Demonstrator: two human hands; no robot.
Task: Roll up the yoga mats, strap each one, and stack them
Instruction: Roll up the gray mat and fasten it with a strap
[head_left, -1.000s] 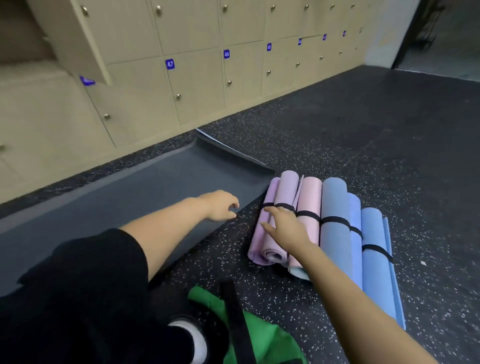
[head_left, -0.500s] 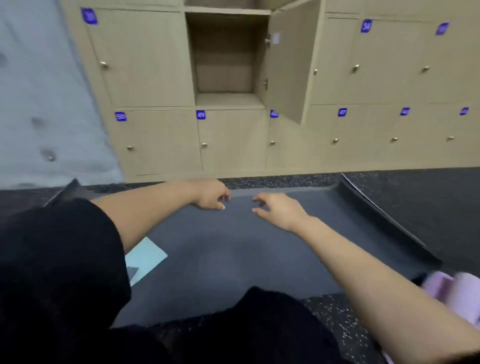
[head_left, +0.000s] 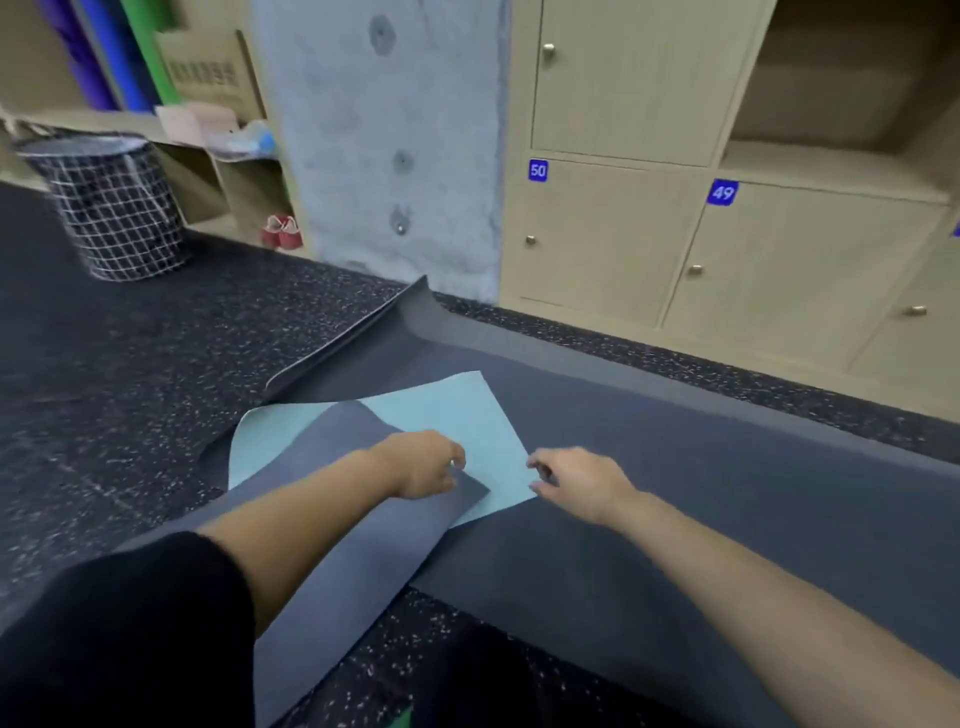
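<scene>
A dark grey yoga mat (head_left: 701, 483) lies unrolled on the speckled floor along the lockers. Its near-left end is folded back over itself, showing a light teal underside (head_left: 457, 410). My left hand (head_left: 423, 462) rests on the folded grey corner, its fingers curled at the corner's tip. My right hand (head_left: 576, 478) hovers at the teal flap's right edge with fingers loosely curled; whether it touches the mat is unclear. The far-left corner of the mat (head_left: 415, 296) curls upward. The rolled, strapped mats are out of view.
Wooden lockers (head_left: 779, 249) numbered 49 and 50 run along the far side, one open at top right. A concrete pillar (head_left: 384, 140) stands behind the mat's end. A black grid-patterned basket (head_left: 109, 202), red shoes (head_left: 280, 231) and shelves with upright rolled mats (head_left: 119, 52) are at left.
My view swung left from the rolled mats to the flat mat's left end. Both hands moved to the folded-over corner, where the teal underside now shows.
</scene>
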